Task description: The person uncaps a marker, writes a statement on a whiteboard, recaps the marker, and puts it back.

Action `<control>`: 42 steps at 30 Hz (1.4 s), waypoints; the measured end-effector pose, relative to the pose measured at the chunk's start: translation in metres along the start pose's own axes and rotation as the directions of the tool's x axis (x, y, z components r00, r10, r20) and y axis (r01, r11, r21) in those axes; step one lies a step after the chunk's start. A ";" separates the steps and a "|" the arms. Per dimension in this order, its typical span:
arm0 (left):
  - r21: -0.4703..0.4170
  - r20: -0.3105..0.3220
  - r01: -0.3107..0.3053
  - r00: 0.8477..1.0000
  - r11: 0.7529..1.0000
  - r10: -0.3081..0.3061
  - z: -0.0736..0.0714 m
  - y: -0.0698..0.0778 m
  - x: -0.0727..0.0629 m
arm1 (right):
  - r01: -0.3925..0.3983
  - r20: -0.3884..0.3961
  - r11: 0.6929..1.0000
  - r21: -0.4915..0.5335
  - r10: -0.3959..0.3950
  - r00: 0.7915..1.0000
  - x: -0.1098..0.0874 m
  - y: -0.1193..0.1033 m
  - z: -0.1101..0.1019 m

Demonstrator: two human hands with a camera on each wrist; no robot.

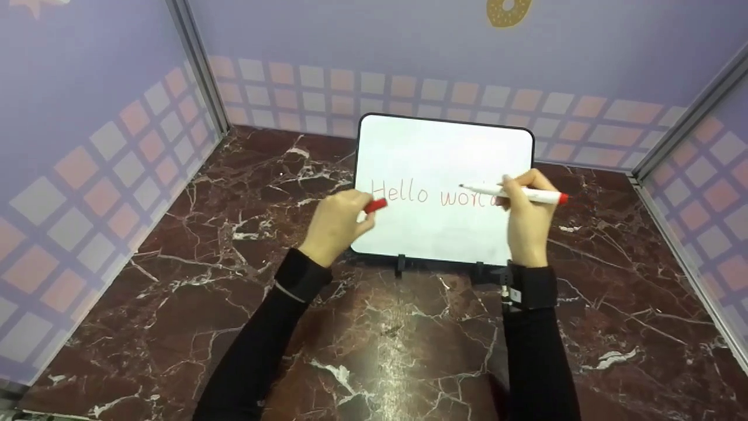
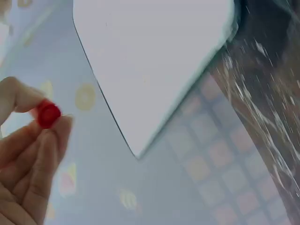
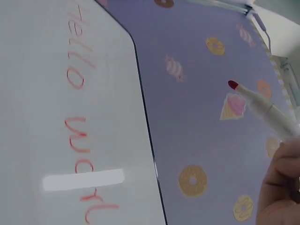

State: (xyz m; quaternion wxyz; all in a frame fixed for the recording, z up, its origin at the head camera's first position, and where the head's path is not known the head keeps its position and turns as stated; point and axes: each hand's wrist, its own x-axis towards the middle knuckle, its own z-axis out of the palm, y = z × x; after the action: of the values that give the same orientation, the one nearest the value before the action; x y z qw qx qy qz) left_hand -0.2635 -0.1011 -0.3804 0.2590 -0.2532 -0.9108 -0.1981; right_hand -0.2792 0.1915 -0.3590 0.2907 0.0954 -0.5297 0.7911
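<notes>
A whiteboard (image 1: 438, 152) in a black frame stands on the table with "Hello world" written on it in red; the last letters are partly behind the right hand. My right hand (image 1: 530, 225) grips a white marker (image 1: 543, 195) with a red end, its uncapped red tip (image 3: 233, 85) pointing left in front of the board. Between thumb and fingers, my left hand (image 1: 338, 223) pinches a red marker cap (image 1: 376, 205) near the board's left edge. In the left wrist view the cap's round end faces the camera. Marker tip and cap are well apart.
Black stand feet (image 1: 401, 266) hold the board's lower edge. The table (image 1: 175, 327) has a dark red marbled top. Purple walls with pink and white squares (image 1: 310, 88) close it in at the back and both sides, with metal posts (image 1: 201, 64) at the corners.
</notes>
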 end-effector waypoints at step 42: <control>-0.147 -0.072 -0.225 0.974 0.963 0.217 0.012 0.029 0.001 | -0.060 0.513 0.978 -0.202 0.158 0.844 -0.029 0.013 0.030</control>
State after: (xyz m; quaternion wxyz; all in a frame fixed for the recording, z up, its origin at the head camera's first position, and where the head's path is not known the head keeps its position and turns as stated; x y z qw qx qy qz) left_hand -0.2521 -0.0722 -0.3830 0.2840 -0.3669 -0.8514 -0.2445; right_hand -0.2682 0.1506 -0.3697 0.0962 0.2517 -0.6619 0.6995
